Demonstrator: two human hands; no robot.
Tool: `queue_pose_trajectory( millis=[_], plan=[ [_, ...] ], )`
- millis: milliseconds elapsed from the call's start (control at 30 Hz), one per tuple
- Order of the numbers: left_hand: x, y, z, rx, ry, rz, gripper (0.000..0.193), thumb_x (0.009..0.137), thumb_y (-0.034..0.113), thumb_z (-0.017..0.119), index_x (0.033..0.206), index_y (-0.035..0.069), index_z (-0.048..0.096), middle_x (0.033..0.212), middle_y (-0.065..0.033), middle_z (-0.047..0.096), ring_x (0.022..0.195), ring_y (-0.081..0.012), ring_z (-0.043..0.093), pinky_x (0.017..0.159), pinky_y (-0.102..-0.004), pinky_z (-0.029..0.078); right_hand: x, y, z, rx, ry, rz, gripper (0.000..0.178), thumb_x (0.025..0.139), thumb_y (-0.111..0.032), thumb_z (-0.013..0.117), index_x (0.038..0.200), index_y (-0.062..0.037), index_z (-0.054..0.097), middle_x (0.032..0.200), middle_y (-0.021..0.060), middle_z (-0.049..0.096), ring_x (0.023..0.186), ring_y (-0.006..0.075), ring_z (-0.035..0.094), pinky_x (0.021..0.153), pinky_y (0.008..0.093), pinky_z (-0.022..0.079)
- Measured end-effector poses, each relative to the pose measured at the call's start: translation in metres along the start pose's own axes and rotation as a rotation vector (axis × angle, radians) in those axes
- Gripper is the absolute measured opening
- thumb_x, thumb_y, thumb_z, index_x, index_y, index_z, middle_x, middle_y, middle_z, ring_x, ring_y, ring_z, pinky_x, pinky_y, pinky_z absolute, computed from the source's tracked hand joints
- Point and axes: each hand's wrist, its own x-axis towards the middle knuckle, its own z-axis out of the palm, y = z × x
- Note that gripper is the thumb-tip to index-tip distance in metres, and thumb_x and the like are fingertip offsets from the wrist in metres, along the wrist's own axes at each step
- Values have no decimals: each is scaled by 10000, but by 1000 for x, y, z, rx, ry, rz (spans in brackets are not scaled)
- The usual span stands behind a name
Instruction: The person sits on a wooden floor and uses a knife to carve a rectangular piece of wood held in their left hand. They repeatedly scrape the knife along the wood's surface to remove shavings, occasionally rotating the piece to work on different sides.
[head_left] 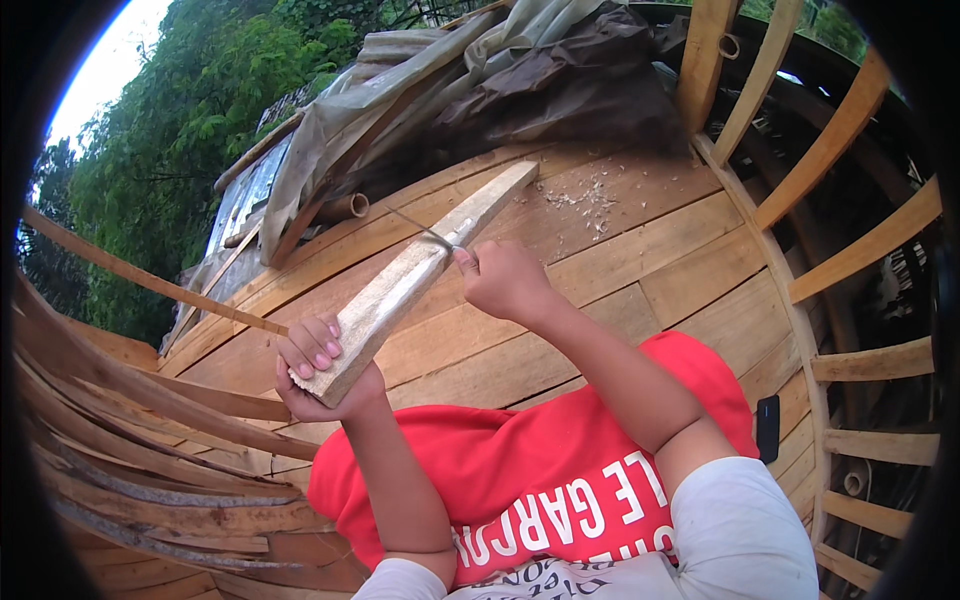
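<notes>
A long, pale piece of wood [405, 280] slants from my lap up and away to the right, its far end narrower and reaching over the floor. My left hand [320, 365] is closed around its near, rough-cut end, fingers over the top and palm beneath. In my right hand [503, 282], closed in a fist beside the middle of the wood, is the handle of a knife, mostly hidden by the fingers. The thin knife blade [428, 232] lies across the wood's upper side and points to the far left. Lighter, freshly cut surface shows along the wood.
Wood shavings [592, 200] lie scattered on the plank floor [690, 240]. Curved wooden ribs [840, 240] rise along the right, and curved strips [170, 440] crowd the left. A crumpled plastic sheet [560, 90] covers things at the back. A dark, flat object [767, 428] lies right of my red-covered lap.
</notes>
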Motion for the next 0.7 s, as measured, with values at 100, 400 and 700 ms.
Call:
queue_pose_trajectory(
  millis=[100, 400, 700],
  plan=[
    [-2, -2, 4, 6, -2, -10, 289, 932, 265, 395, 655, 182, 408, 616, 13, 427, 630, -124, 434, 723, -305, 368, -14, -17, 6, -37, 115, -231, 356, 958, -318, 530, 797, -25, 655, 771, 239, 653, 780, 433, 629, 691, 511, 475],
    [-3, -9, -3, -1, 26, -40, 291, 918, 279, 373, 650, 174, 418, 602, 1, 438, 620, -138, 446, 726, -317, 376, -3, -2, 8, -3, 57, -140, 389, 954, -362, 526, 825, -25, 674, 802, 228, 670, 822, 419, 655, 748, 513, 507],
    [1, -4, -5, -26, 39, -74, 289, 917, 244, 385, 639, 178, 419, 608, 4, 438, 633, -138, 437, 750, -319, 375, -6, -7, 10, -12, 83, -197, 344, 938, -347, 550, 832, -58, 704, 799, 198, 682, 779, 406, 662, 721, 528, 509]
  ],
)
